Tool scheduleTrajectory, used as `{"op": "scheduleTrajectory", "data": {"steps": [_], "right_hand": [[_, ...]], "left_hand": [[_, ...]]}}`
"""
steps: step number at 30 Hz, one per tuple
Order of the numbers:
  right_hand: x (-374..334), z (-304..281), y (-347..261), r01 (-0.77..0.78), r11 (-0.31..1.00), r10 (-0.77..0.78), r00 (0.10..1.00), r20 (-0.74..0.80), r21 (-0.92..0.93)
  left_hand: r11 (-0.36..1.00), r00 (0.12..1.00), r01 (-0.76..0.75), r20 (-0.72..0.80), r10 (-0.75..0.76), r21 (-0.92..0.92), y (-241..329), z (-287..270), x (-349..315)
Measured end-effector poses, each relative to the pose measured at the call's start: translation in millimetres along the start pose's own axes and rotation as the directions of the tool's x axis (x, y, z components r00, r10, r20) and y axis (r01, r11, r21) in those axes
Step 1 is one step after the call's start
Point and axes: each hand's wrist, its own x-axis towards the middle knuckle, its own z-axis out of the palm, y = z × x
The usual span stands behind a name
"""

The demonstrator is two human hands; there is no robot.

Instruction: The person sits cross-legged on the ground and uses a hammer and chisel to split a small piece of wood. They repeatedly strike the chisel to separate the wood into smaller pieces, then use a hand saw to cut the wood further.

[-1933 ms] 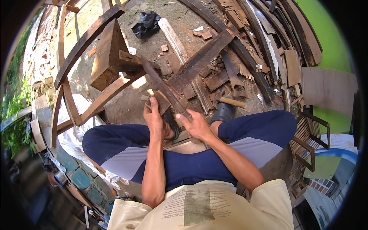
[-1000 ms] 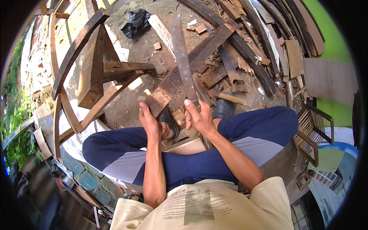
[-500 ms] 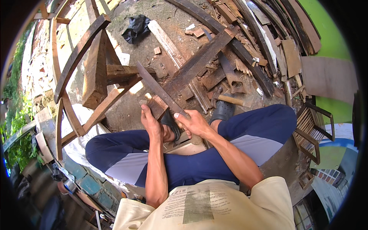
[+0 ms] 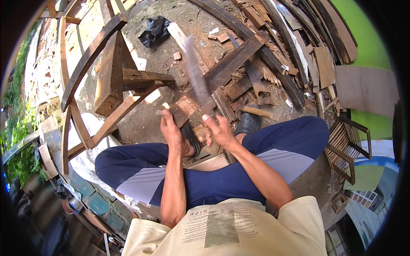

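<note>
My right hand (image 4: 218, 131) is closed around the handle of a machete (image 4: 198, 81). Its long blade points up and away from me, smeared by motion, above the near part of a dark wooden beam (image 4: 232, 62). That beam slants from near my feet toward the far right, and its near end shows a paler, reddish cut face. My left hand (image 4: 171, 130) grips the beam's near end from the left, thumb upward; its other fingers are partly hidden. A small pale wood chip (image 4: 165, 105) shows just beyond the thumb.
A handsaw (image 4: 258, 87) and a hammer (image 4: 257, 112) lie by my right shoe (image 4: 248, 123). Wooden framing (image 4: 109, 81) stands at the left. Beyond are a black plastic bag (image 4: 153, 30) and scrap boards (image 4: 294, 38). A slatted wooden stool (image 4: 348, 136) is at the right.
The machete has swung up and rightward, from slanting left across the beam's near end to pointing nearly straight away. My left hand stays at the beam.
</note>
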Motion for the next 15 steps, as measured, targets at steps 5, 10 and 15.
{"op": "scheduleTrajectory", "data": {"steps": [5,10,15], "right_hand": [[1,-1,3,-0.265,0.961,0.275,0.950,0.150,-0.084],[7,-13,2,-0.045,0.906,0.003,0.995,0.102,0.421],[5,-3,11,-0.275,0.945,0.301,0.943,0.141,-0.179]], "left_hand": [[0.999,1.000,-0.001,0.030,0.002,-0.037,0,-2,0],[1.000,0.999,-0.001,0.035,0.002,-0.025,-1,2,3],[0.997,1.000,0.022,0.013,-0.022,-0.069,2,6,-4]]}}
